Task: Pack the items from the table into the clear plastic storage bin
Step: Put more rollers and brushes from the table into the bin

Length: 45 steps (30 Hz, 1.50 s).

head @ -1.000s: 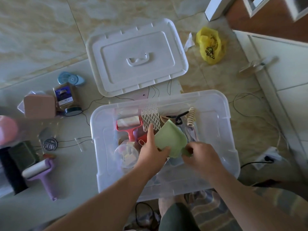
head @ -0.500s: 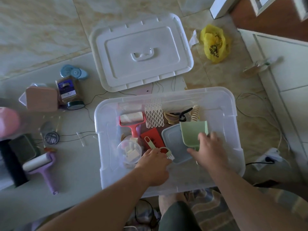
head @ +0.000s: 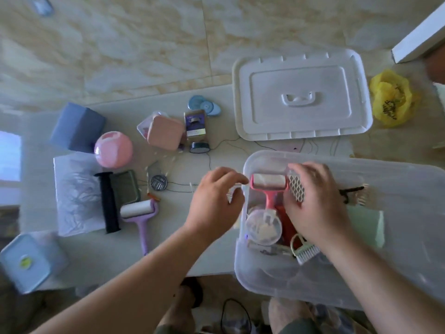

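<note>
The clear plastic storage bin (head: 397, 280) stands at the table's right end. Inside lie a red lint roller (head: 268, 186), a round clear container (head: 263, 227), a white mesh sleeve (head: 295, 192), a small green brush (head: 305, 252) and a green dustpan (head: 366, 225). My right hand (head: 315, 206) hovers palm down over these, fingers spread, holding nothing. My left hand (head: 214, 201) is just outside the bin's left wall, above the table, fingers loosely apart and empty. On the table lie a purple lint roller (head: 139, 213), a black handle (head: 108, 201) and a green case (head: 125, 186).
Further left and back on the table are a pink ball (head: 113, 149), a pink square box (head: 165, 132), a blue box (head: 77, 127), a small carton (head: 195, 125), a light blue container (head: 26, 261) and thin wires. The white bin lid (head: 301, 97) and a yellow bag (head: 390, 97) lie behind the bin.
My right hand let go of the green dustpan, which now lies in the bin. My left hand left the bin and moved left over the table. The view swung left.
</note>
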### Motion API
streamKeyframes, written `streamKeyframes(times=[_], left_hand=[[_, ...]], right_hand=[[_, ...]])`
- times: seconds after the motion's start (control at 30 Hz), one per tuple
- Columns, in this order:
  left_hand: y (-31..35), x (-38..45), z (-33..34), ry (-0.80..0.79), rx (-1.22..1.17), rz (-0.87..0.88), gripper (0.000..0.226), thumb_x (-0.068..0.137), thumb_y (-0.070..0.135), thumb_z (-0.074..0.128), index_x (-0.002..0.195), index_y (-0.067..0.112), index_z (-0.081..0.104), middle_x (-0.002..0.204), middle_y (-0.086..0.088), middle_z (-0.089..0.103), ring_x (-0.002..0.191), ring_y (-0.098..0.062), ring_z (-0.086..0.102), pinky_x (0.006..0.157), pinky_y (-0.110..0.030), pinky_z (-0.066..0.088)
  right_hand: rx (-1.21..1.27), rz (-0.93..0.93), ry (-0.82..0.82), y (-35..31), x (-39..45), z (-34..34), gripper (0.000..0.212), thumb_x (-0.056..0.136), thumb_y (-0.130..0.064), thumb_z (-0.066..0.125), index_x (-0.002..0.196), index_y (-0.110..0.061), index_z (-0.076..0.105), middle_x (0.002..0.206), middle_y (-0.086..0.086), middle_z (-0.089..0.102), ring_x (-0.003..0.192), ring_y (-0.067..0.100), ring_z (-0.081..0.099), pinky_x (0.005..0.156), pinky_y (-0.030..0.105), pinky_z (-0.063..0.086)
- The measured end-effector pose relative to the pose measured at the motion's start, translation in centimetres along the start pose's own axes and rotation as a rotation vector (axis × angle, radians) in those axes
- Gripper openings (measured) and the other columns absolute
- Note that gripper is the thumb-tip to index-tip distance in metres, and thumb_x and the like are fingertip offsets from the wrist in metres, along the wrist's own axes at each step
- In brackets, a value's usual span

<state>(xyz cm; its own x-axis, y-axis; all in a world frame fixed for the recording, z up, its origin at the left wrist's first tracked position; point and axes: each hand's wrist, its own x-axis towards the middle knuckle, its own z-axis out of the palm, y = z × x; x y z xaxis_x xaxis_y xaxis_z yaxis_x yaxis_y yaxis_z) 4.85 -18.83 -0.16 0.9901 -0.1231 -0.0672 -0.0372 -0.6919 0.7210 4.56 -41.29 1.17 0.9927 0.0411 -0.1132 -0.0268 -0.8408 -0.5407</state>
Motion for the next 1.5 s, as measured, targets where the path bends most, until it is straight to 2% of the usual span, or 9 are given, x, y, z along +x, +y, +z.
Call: streamKeyframes(times=[0.2,0.4,0.53,0.73,0.83,0.93,1.07,1.3,1.5], left_hand=[[-14.5,-3.0,-6.4,-0.098,0.206,-0.477,0.029,0.086,0.014,0.064,0.106,0.031,0.074,0.112,0.007,0.060,0.113,-0.024,0.056,0.095,-0.036,0.047],[-23.7,-6.2,-10.3,-0.154,0.434,-0.823,0.054,0.081,0.032,0.072,0.133,0.038,0.057,0.132,-0.007,0.044,0.116,-0.034,0.044,0.104,-0.040,0.040],[-26.7,-9.0,-9.1,-0.285,0.390,-0.806,0.078,0.073,0.047,0.075,0.145,0.048,0.044,0.137,-0.006,0.028,0.117,-0.036,0.040,0.104,-0.040,0.041],[-28.3,-11.4,-6.2,-0.164,0.304,-0.788,0.076,0.077,0.023,0.072,0.145,0.044,0.044,0.149,-0.005,0.013,0.121,-0.035,0.042,0.094,-0.038,0.051],[-29.3,-12.7,-5.3,-0.159,0.330,-0.667,0.068,0.073,0.012,0.070,0.131,0.042,0.048,0.150,-0.008,0.019,0.120,-0.037,0.045,0.081,-0.040,0.058],[-30.1,-14.2,-4.9,-0.088,0.317,-0.613,0.068,0.069,0.011,0.075,0.127,0.034,0.049,0.143,-0.011,0.031,0.118,-0.037,0.048,0.086,-0.041,0.057],[-30.1,-15.7,-4.4,0.007,0.176,-0.791,0.052,0.074,0.022,0.077,0.114,0.023,0.045,0.122,-0.004,0.037,0.110,-0.034,0.048,0.086,-0.039,0.050],[-29.8,-16.2,-3.9,0.024,-0.002,-0.927,0.047,0.082,0.015,0.074,0.105,0.030,0.036,0.109,-0.002,0.047,0.085,-0.034,0.055,0.066,-0.039,0.042],[-29.8,-16.6,-4.8,-0.035,-0.042,-0.947,0.048,0.082,0.014,0.070,0.108,0.033,0.034,0.095,0.000,0.064,0.085,-0.031,0.059,0.067,-0.042,0.047]], right_hand=[[0.148,-0.232,-0.103,-12.4,3.3,10.2,0.045,0.084,-0.019,0.064,0.129,-0.012,0.065,0.116,0.007,0.060,0.107,0.030,0.059,0.093,0.041,0.052],[-0.127,-0.043,-0.663,-16.4,4.2,21.4,0.052,0.091,-0.038,0.062,0.141,-0.028,0.050,0.133,0.001,0.045,0.125,0.030,0.043,0.096,0.046,0.051],[-0.196,-0.011,-0.741,-17.8,3.6,26.7,0.053,0.091,-0.035,0.062,0.142,-0.030,0.046,0.135,0.002,0.042,0.126,0.032,0.044,0.095,0.046,0.051],[-0.273,-0.068,-0.610,-20.6,6.6,31.5,0.067,0.086,-0.014,0.064,0.144,-0.035,0.036,0.145,-0.003,0.027,0.121,0.031,0.041,0.084,0.042,0.049],[-0.347,-0.138,-0.626,-21.1,8.6,33.2,0.075,0.083,-0.007,0.067,0.142,-0.039,0.036,0.144,-0.006,0.028,0.119,0.032,0.042,0.078,0.040,0.044],[-0.478,-0.250,-0.697,-21.0,9.2,34.2,0.076,0.082,-0.007,0.073,0.142,-0.037,0.039,0.142,-0.001,0.031,0.119,0.032,0.042,0.078,0.040,0.043],[-0.512,-0.275,-0.688,-20.7,8.1,34.6,0.067,0.078,-0.003,0.070,0.134,-0.031,0.047,0.138,0.003,0.032,0.117,0.033,0.043,0.079,0.040,0.044],[-0.433,-0.234,-0.688,-20.6,5.9,35.0,0.054,0.083,-0.044,0.073,0.131,-0.038,0.049,0.150,0.003,0.021,0.126,0.035,0.031,0.095,0.045,0.047],[-0.445,-0.281,-0.636,-19.9,5.4,35.7,0.024,0.085,-0.011,0.066,0.100,-0.030,0.065,0.135,0.006,0.035,0.114,0.037,0.036,0.074,0.041,0.038]])
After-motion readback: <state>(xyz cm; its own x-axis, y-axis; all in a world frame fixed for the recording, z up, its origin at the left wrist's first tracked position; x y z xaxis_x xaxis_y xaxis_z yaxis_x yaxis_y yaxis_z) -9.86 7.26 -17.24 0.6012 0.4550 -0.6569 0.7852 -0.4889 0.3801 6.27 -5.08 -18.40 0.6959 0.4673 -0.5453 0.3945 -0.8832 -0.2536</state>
